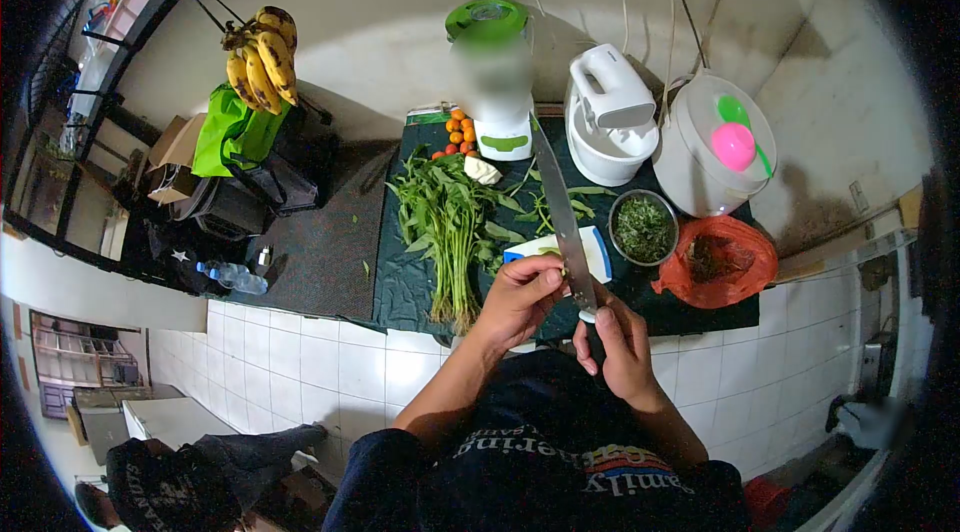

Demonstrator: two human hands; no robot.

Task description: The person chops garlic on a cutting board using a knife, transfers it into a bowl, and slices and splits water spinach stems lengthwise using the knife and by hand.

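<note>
A large knife (565, 217) points up and away, its blade above a white cutting board with blue edges (598, 254). My right hand (618, 347) is wrapped round its black handle. Beside the blade near the handle, my left hand (522, 300) is pinched at a small bit of something too small to name. A bunch of leafy green stems (455, 252) lies left of the board, with loose leaves (545, 202) beyond it. To the right of the board sits a metal bowl of chopped greens (643, 227).
An orange plastic bag (730, 262) lies near the right table edge. Behind are a white mixer (612, 92), a blender (505, 127), tomatoes (458, 132) and a large white container (700, 132). Bananas (262, 62) hang left. Another person (180, 482) is at lower left.
</note>
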